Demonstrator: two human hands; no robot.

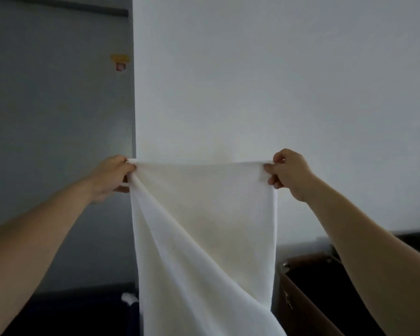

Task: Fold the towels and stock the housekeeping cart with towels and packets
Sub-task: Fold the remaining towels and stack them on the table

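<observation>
Pinching the top corners of the white terry-cloth towel (204,226), fingers (273,170) of the left hand (112,177) and right hand (290,174) hold its upper edge taut in mid-air. Diagonal drapes falling from the left corner could skew the coming fold, and a slack pinch would likely drop it.

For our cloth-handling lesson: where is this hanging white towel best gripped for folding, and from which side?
Grip the towel at its two top corners, each from its outer side, as the left hand and right hand do: the top edge spans taut between them, the rest hanging free.
</observation>
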